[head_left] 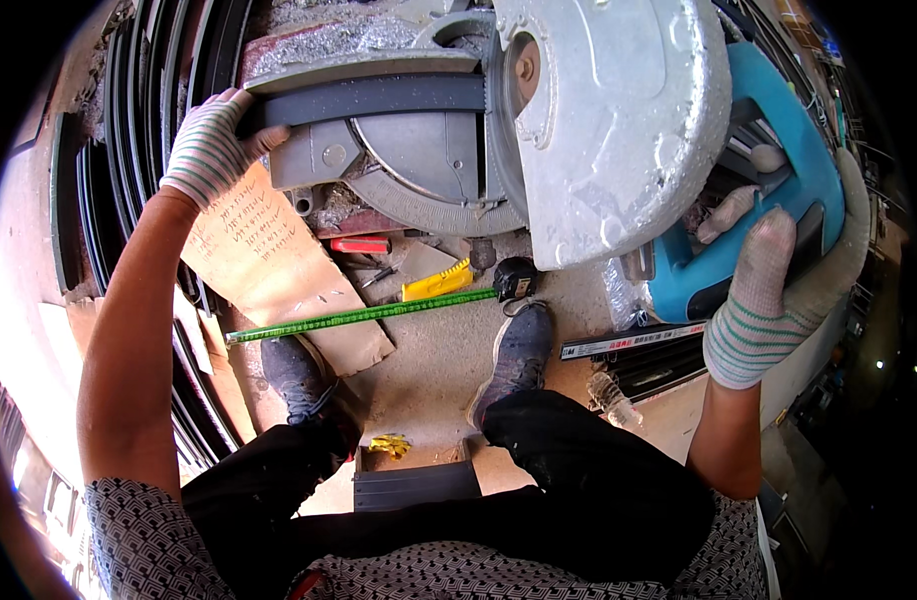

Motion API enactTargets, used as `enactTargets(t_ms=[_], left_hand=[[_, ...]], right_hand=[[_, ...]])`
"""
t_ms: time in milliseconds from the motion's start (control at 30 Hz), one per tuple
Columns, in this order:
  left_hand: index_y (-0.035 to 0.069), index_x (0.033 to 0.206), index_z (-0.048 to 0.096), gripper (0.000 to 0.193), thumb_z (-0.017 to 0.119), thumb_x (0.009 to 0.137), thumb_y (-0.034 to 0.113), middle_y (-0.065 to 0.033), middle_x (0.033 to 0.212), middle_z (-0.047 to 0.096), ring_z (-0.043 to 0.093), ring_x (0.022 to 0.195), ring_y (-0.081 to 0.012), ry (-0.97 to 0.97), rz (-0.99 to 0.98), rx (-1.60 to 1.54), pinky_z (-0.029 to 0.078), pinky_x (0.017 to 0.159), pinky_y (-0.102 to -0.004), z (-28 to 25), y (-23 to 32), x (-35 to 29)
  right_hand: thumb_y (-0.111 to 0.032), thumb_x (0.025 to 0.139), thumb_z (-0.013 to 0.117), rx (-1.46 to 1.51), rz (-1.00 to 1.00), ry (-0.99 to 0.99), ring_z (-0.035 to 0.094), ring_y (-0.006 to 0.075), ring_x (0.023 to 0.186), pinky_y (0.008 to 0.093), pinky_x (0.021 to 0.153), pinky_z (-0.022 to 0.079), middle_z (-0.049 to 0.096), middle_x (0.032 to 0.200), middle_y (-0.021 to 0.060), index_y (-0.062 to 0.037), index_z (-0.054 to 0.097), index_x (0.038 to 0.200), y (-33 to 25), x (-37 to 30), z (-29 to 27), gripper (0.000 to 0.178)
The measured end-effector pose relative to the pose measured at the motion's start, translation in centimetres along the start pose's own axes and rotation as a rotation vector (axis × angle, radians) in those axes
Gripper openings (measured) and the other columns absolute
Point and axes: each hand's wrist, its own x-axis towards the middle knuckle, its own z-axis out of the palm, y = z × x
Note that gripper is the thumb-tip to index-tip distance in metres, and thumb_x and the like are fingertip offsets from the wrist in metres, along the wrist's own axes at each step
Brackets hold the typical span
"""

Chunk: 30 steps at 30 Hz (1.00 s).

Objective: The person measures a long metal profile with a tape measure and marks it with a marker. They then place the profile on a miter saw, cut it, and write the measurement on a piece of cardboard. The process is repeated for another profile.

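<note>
My left hand (211, 150), in a striped knit glove, grips the left end of a short dark profile strip (379, 100). The strip lies along the fence of a mitre saw (419, 160), its right end close to the blade. On the right, my right hand (764, 300), gloved alike, is closed round the saw's teal handle (829, 180); fingertips show through the handle's opening. A large grey blade guard (619, 130) stands between my hands and hides most of the blade.
An extended green tape measure (359, 317) crosses the floor before my shoes. Near it lie a yellow cutter knife (439, 281), a red-handled tool (361, 244) and cardboard with handwriting (269, 250). Long dark profiles (129, 120) stand at left. Metal shavings (349, 42) cover the back.
</note>
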Motion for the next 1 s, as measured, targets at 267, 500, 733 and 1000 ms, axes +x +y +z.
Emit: enactTargets(t_ms=[267,500,733,1000], left_hand=[[-0.001,0.107,0.069,0.06,0.079,0.08,0.052,-0.0198,0.098,0.069,0.066,0.093,-0.0405,0.006,0.005,0.031,0.053,0.085,-0.0449,0.0,-0.1,-0.1],[-0.001,0.109,0.069,0.06,0.08,0.08,0.051,-0.0201,0.099,0.07,0.067,0.094,-0.0405,-0.009,-0.006,-0.019,0.054,0.085,-0.044,-0.1,0.0,0.0],[0.0,0.112,0.069,0.063,0.08,0.08,0.052,-0.0183,0.097,0.069,0.067,0.092,-0.0386,-0.016,-0.013,-0.013,0.053,0.083,-0.043,-0.1,-0.2,-0.1],[0.0,0.111,0.069,0.062,0.08,0.08,0.052,-0.0182,0.097,0.069,0.066,0.093,-0.0388,-0.006,-0.008,0.007,0.052,0.084,-0.0437,-0.1,0.1,-0.1]], right_hand=[[-0.041,0.093,0.073,-0.048,-0.009,0.009,0.066,0.0179,0.092,0.0362,0.091,0.059,0.062,0.12,0.0134,-0.0023,0.044,0.148,0.2,0.0,-0.1,0.073],[-0.035,0.096,0.07,0.114,-0.031,-0.027,0.066,0.0176,0.077,0.0332,0.078,0.06,0.064,0.106,0.0157,-0.0003,0.039,0.149,0.4,0.1,0.5,0.07],[-0.034,0.098,0.068,0.028,-0.068,-0.066,0.065,0.0169,0.073,0.0318,0.073,0.061,0.065,0.102,0.0153,0.0005,0.039,0.148,0.4,1.0,-0.2,0.067],[-0.021,0.097,0.069,0.254,-0.023,-0.045,0.065,0.0175,0.076,0.0338,0.07,0.062,0.066,0.107,0.0143,-0.0013,0.04,0.148,0.3,0.8,0.5,0.062]])
